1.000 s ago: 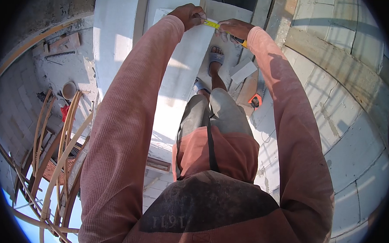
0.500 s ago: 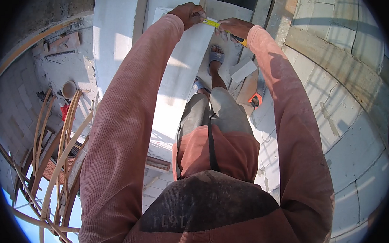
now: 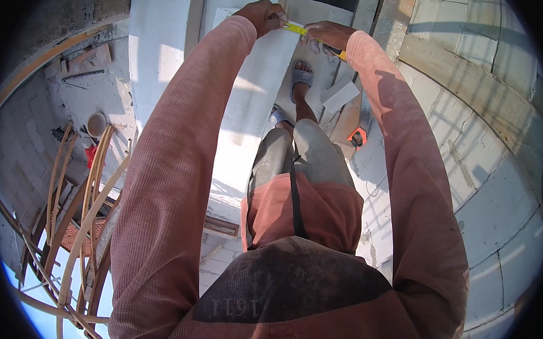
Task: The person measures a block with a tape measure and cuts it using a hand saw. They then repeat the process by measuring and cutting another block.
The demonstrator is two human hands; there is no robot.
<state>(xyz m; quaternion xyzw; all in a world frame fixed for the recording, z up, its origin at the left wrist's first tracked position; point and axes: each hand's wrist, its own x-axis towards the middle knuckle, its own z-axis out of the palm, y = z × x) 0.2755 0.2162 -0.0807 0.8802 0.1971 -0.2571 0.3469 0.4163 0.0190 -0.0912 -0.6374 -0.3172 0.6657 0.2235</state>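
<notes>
A short length of yellow tape measure [image 3: 295,29] stretches between my two hands at the top of the view. My left hand [image 3: 263,16] pinches its end, close over a pale block surface [image 3: 261,54]. My right hand [image 3: 329,34] is closed around the tape measure's case, whose yellow and black edge shows below the palm near the cuff. Part of the case is hidden by my fingers. Both arms reach forward in long pink sleeves.
My sandalled feet [image 3: 302,77] stand on a narrow surface below my hands. Beside them lie a white block piece [image 3: 341,95] and an orange object [image 3: 357,138]. Curved wooden strips [image 3: 91,216] and a bucket [image 3: 96,125] are at lower left. A block wall [image 3: 466,141] rises at right.
Both hands have shifted very slightly upward, still holding the tape stretched between them. Little else differs.
</notes>
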